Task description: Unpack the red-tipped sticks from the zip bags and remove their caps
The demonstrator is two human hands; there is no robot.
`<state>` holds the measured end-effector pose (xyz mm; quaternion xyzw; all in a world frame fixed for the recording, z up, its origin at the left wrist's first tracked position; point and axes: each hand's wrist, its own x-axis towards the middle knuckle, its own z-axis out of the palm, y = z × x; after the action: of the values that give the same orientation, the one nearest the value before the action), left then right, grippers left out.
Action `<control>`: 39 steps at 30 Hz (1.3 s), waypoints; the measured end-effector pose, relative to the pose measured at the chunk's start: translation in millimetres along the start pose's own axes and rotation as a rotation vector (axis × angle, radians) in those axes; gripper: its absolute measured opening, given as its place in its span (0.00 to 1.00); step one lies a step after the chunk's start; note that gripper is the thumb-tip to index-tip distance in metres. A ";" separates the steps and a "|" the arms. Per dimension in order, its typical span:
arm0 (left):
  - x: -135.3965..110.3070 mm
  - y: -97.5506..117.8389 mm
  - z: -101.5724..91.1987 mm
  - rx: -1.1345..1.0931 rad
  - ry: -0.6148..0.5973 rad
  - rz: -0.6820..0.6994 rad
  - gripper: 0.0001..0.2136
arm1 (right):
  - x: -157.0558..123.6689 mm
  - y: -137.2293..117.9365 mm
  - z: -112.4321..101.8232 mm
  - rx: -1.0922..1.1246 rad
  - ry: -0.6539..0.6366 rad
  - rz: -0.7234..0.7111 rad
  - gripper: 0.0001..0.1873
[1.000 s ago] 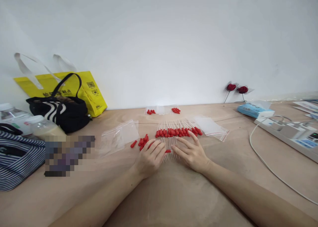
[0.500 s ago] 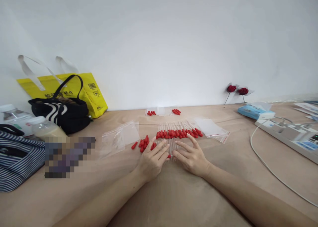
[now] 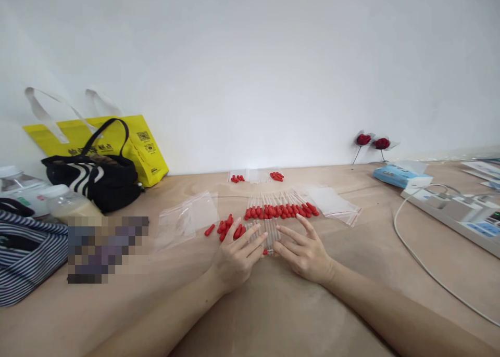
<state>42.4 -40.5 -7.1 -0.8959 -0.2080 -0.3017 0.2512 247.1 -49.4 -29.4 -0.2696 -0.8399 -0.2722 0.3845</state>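
Observation:
A row of clear thin tubes with red caps (image 3: 279, 210) lies on the wooden table (image 3: 273, 315) in front of me. My left hand (image 3: 237, 251) rests flat with its fingers spread over the near ends of the tubes, just beside a small heap of loose red caps (image 3: 226, 227). My right hand (image 3: 303, 248) lies flat too, fingers stretched out over the tubes' near ends. One red cap (image 3: 265, 252) shows between the two hands. Neither hand holds anything.
Clear zip bags lie left (image 3: 187, 214) and right (image 3: 332, 201) of the tubes; more red caps (image 3: 276, 176) sit near the wall. Bags (image 3: 94, 177), a bottle (image 3: 68, 203) and a striped pouch (image 3: 27, 253) stand at left. A power strip (image 3: 461, 211), cable and tissue pack (image 3: 402, 175) are at right.
Both hands have slid a little nearer to me over the tubes, and the left hand's fingers have spread wider. The view has shifted slightly.

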 end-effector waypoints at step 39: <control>15.6 -81.7 -0.5 -0.272 -0.447 -0.984 0.13 | -7.3 7.1 19.9 0.258 -0.241 0.558 0.13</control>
<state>10.8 27.0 29.8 -0.7596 -0.6092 -0.2101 -0.0876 245.9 -32.9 -44.5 -0.4687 -0.8006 -0.0141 0.3731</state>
